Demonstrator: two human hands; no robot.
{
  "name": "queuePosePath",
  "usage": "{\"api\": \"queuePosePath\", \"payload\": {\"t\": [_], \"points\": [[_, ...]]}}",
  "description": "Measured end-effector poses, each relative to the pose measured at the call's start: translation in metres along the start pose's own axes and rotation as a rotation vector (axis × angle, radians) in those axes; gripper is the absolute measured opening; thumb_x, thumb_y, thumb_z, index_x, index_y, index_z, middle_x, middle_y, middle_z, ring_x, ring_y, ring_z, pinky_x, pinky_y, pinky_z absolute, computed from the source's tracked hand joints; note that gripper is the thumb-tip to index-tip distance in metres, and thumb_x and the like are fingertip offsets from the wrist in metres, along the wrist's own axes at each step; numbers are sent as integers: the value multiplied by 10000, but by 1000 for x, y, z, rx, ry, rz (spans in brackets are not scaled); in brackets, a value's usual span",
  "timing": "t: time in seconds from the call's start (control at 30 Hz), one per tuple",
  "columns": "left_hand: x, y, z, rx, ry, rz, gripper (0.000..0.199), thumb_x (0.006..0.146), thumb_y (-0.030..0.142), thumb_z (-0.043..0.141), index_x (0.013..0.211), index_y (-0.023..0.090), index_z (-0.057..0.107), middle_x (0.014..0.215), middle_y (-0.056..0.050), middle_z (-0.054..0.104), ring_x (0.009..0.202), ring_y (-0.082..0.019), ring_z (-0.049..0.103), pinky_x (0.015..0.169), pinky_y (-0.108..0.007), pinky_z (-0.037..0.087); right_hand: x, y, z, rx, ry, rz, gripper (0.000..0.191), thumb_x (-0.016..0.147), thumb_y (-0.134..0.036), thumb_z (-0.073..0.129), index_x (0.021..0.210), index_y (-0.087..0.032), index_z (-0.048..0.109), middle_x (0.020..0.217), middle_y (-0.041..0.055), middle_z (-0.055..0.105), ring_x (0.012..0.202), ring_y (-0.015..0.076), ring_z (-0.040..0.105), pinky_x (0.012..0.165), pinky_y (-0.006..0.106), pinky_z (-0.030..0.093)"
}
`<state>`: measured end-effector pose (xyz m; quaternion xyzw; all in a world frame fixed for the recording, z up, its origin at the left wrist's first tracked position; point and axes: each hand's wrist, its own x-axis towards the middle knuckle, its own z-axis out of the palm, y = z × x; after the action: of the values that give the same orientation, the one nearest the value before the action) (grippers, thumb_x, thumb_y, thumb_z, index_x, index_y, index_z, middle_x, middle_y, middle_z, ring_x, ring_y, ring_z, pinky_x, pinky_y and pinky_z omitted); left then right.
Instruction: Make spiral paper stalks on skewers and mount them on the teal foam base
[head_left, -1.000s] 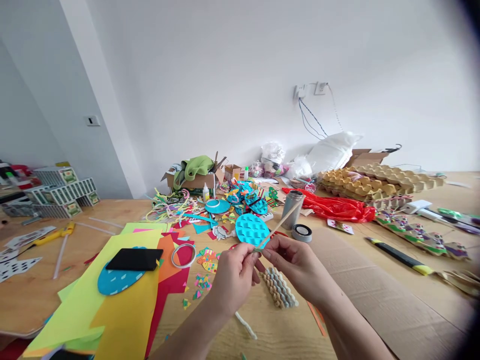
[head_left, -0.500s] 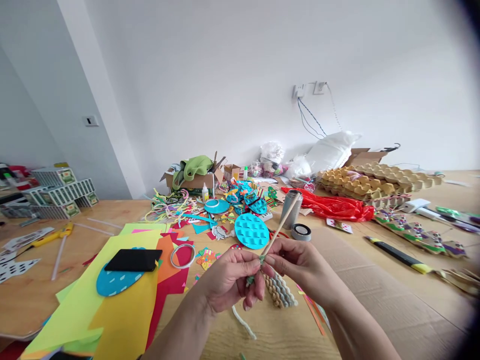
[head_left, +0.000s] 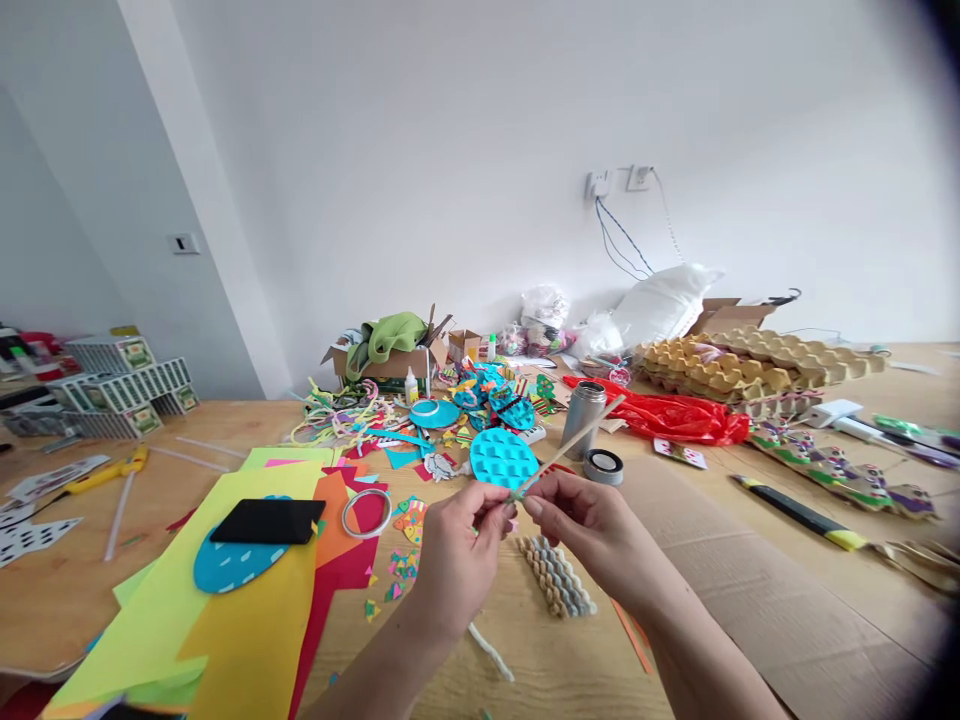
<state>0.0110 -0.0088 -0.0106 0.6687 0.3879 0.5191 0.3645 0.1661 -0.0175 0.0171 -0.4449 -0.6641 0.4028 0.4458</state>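
My left hand (head_left: 465, 550) is closed, pinching a small bit of green yarn (head_left: 516, 497) at the lower end of a thin pale wooden stick (head_left: 581, 433). My right hand (head_left: 589, 525) is closed as well, thumb and forefinger at that same end; its fingers partly hide the grip. The stick slants up to the right, past the silver flask (head_left: 583, 415). Under the hands, braided yarn strips (head_left: 556, 580) in tan and grey lie on the table, with a white piece of yarn (head_left: 491, 652) closer to me.
Coloured paper sheets (head_left: 255, 620) with a black phone (head_left: 268, 521) on them lie left. A blue disc (head_left: 504, 458) and a tape roll (head_left: 603, 466) sit beyond the hands. At right are cardboard (head_left: 750, 580), a box cutter (head_left: 799, 512) and egg trays (head_left: 750, 360).
The stick has tipped further right and lower. My left hand has turned, its fingers now curled in, and both hands have risen slightly, uncovering more of the braided strips.
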Motion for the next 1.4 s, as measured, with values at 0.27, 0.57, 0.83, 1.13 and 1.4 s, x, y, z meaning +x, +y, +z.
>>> {"api": "queuePosePath", "payload": {"t": [0.27, 0.57, 0.83, 1.13, 1.4], "points": [[1, 3, 4, -251, -102, -178, 178, 845, 298, 523, 825, 138, 599, 684, -28, 621, 556, -115, 587, 497, -214, 493, -1, 5, 1, -27, 10, -25, 281, 852, -419, 533, 738, -162, 543, 669, -3, 533, 611, 115, 458, 560, 242, 358], [9, 12, -12, -855, -372, -651, 240, 660, 251, 752, 757, 98, 594, 545, 22, 548, 365, -4, 395, 323, -116, 190, -2, -2, -7, -38, -39, -37, 311, 805, -456, 593, 734, -154, 600, 664, 17, 592, 608, 125, 504, 546, 240, 381], [7, 9, -8, -713, -361, -570, 288, 749, 337, 681, 880, 101, 580, 674, -62, 667, 414, -66, 537, 344, -142, 308, -1, 0, -7, -33, 10, 6, 321, 781, -449, 607, 701, -138, 607, 628, 10, 566, 562, 108, 459, 515, 236, 348], [3, 6, 0, -380, -267, -327, 328, 790, 430, 617, 859, 112, 572, 653, -50, 656, 512, -110, 577, 492, -211, 445, 0, 8, -2, -134, 24, 8, 291, 823, -408, 547, 708, -144, 593, 651, 13, 575, 610, 129, 489, 544, 246, 359], [3, 2, 5, -381, -144, -288, 247, 800, 381, 604, 811, 135, 582, 728, -25, 596, 602, -99, 514, 564, -212, 407, 3, 11, 2, -148, 20, -30, 218, 852, -339, 505, 751, -166, 593, 690, 24, 619, 638, 141, 543, 571, 246, 399]]}}
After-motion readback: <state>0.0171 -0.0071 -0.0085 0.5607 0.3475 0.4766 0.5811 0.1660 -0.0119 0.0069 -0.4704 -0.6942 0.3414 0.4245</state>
